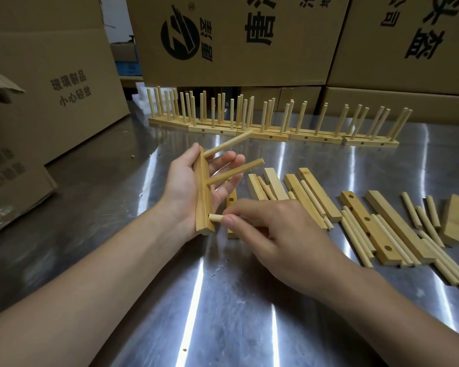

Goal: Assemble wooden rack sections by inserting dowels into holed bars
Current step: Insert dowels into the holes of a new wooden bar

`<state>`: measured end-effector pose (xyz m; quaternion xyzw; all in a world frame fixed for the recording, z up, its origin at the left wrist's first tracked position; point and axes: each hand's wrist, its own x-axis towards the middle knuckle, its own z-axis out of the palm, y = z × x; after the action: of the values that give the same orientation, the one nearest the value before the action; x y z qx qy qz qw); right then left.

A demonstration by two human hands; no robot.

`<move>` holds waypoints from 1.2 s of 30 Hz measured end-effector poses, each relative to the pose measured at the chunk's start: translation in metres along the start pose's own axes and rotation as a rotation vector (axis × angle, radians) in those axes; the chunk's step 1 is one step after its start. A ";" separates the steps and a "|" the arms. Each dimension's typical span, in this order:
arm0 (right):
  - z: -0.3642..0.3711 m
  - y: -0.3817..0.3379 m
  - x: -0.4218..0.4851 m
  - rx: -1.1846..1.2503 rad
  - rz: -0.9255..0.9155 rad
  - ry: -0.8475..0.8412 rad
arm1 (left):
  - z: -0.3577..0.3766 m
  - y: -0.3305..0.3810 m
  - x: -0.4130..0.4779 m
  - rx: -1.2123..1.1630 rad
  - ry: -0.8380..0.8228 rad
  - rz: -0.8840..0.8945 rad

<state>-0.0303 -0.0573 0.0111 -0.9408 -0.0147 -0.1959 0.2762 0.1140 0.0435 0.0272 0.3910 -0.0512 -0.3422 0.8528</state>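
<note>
Left hand: your left hand (188,192) holds a bar (204,197) up on its edge, above the surface (223,300). Your thumb is on one side and your fingers spread out on the other.
Bar: two dowels (235,172) stick out of it and point up to the right.
Right hand: your right hand (273,234) pinches a third dowel (215,218). Its tip touches the near end of the bar.
Loose parts: more bars (376,237) and loose dowels (355,238) lie flat to the right of your hands.
Racks: a row of racks (263,123) stands at the back, by the boxes (236,41).
</note>
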 end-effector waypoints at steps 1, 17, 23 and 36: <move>-0.001 0.000 0.000 -0.041 -0.021 -0.011 | 0.000 0.000 -0.001 0.017 -0.019 0.014; -0.004 -0.012 0.001 0.138 -0.011 0.004 | 0.007 -0.001 -0.019 0.320 -0.193 0.312; -0.006 -0.015 0.001 0.176 0.036 -0.043 | 0.014 -0.004 -0.026 0.431 -0.274 0.370; -0.008 -0.018 0.000 0.532 0.334 -0.191 | 0.014 0.000 -0.027 0.504 -0.396 0.466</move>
<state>-0.0359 -0.0461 0.0260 -0.8392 0.0633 -0.0483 0.5379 0.0885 0.0511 0.0421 0.4925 -0.3847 -0.1850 0.7584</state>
